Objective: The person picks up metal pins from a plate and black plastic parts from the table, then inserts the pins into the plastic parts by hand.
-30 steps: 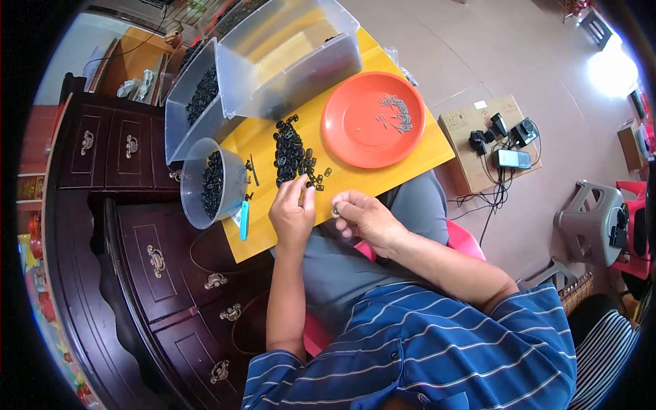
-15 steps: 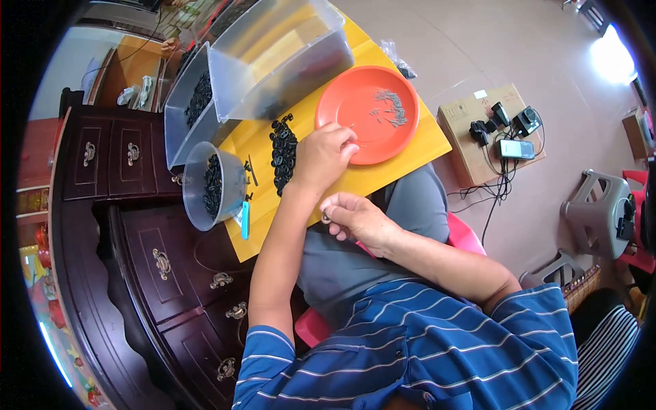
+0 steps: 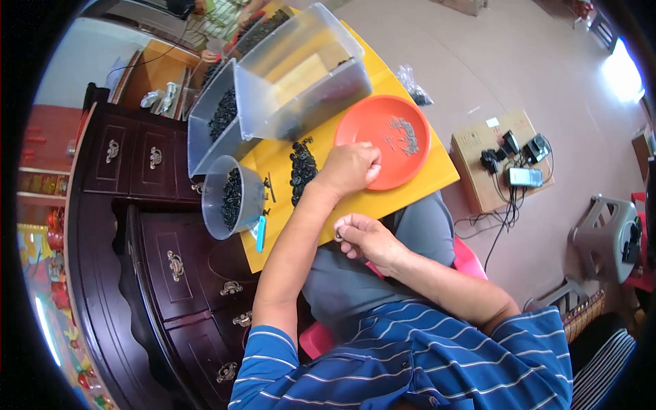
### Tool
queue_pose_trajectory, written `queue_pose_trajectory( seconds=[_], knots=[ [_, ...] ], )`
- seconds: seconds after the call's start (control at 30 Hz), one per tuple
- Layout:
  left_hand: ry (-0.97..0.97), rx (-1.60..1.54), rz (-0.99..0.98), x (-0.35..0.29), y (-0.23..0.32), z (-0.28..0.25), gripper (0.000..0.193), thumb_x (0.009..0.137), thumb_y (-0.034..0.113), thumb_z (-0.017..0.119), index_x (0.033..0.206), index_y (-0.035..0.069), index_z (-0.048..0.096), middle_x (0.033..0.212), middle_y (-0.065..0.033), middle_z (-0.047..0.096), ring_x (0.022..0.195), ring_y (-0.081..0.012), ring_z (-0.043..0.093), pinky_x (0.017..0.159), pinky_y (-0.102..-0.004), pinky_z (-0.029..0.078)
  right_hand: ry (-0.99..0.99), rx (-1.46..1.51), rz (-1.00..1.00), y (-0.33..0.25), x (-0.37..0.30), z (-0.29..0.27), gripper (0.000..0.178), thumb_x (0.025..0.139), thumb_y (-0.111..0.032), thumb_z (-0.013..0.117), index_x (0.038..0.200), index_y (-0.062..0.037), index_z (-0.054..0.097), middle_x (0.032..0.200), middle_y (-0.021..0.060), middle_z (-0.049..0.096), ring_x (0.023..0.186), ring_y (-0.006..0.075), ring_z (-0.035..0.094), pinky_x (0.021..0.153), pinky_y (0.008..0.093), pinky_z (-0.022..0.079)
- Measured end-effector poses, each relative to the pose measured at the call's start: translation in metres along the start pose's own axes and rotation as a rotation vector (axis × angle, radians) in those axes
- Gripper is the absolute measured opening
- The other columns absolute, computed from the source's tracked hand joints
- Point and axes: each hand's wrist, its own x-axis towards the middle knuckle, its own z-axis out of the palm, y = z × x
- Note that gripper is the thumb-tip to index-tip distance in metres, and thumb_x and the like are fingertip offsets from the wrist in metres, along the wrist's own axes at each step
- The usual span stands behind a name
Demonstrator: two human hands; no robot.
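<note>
My left hand (image 3: 350, 168) lies over the near-left rim of a round orange plate (image 3: 386, 179), fingers curled and pressed together. Whatever it may hold is hidden. On the plate is a small heap of thin grey metal pins (image 3: 404, 137). Closer to my lap, my right hand (image 3: 367, 240) pinches a small dark piece (image 3: 339, 234) between thumb and fingers; most of that piece is covered. To the left of my left hand, a pile of small black plastic parts (image 3: 301, 171) is spread on the yellow board (image 3: 328, 225).
A round clear tub (image 3: 217, 229) of black parts stands at the left, beside a blue-handled cutter (image 3: 261, 234). Behind are two clear bins (image 3: 301, 102). Dark drawers (image 3: 171, 266) adjoin the left. A carton (image 3: 478, 137) with devices and cables sits right. Another person's hand (image 3: 209, 56) shows far left.
The whole scene has shifted right and down as my head moved. My left hand is slightly farther over the plate, its fingers more curled. My right hand keeps its pinch on the dark piece.
</note>
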Motion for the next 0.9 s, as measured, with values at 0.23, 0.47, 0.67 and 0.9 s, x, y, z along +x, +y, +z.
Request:
queue_pose_trajectory(
  seconds=[0.23,0.47,0.67,0.9],
  knots=[
    [-0.082,0.036,0.032,0.0,-0.002,-0.005,0.009,0.082,0.014,0.062,0.083,0.005,0.063,0.082,-0.0163,0.067,0.079,-0.0369,0.067,0.072,-0.0477,0.054,-0.002,0.035,0.018,0.005,0.001,0.001,0.009,0.102,-0.017,0.058,0.108,-0.0097,0.058,0.089,-0.0022,0.06,0.069,0.0051,0.055,0.061,0.02,0.047],
    [0.235,-0.297,-0.077,-0.048,0.023,-0.027,0.012,0.078,0.0,0.061,0.087,0.002,0.053,0.078,-0.0143,0.06,0.071,-0.0349,0.063,0.063,-0.042,0.05,0.013,0.04,-0.003,0.003,0.0,0.003,0.007,0.102,-0.016,0.058,0.106,-0.0101,0.058,0.087,-0.0024,0.059,0.068,0.0057,0.056,0.062,0.0204,0.048],
    [0.418,-0.468,-0.229,-0.11,0.038,-0.033,0.007,0.081,-0.003,0.064,0.088,0.0,0.065,0.079,-0.0063,0.06,0.061,-0.0136,0.056,0.056,-0.0283,0.044,-0.021,-0.092,-0.072,0.007,0.003,-0.001,0.012,0.103,-0.017,0.056,0.109,-0.0071,0.058,0.089,-0.0021,0.057,0.074,0.0064,0.054,0.066,0.0211,0.046],
    [0.482,-0.646,-0.401,-0.168,0.053,-0.033,0.008,0.082,-0.007,0.065,0.087,-0.001,0.067,0.085,-0.0016,0.062,0.065,-0.0053,0.054,0.058,-0.0216,0.043,0.043,-0.181,-0.143,0.008,0.001,0.006,0.013,0.102,-0.018,0.059,0.107,-0.0057,0.06,0.087,-0.0028,0.058,0.073,0.0059,0.054,0.066,0.0206,0.045]
  ],
)
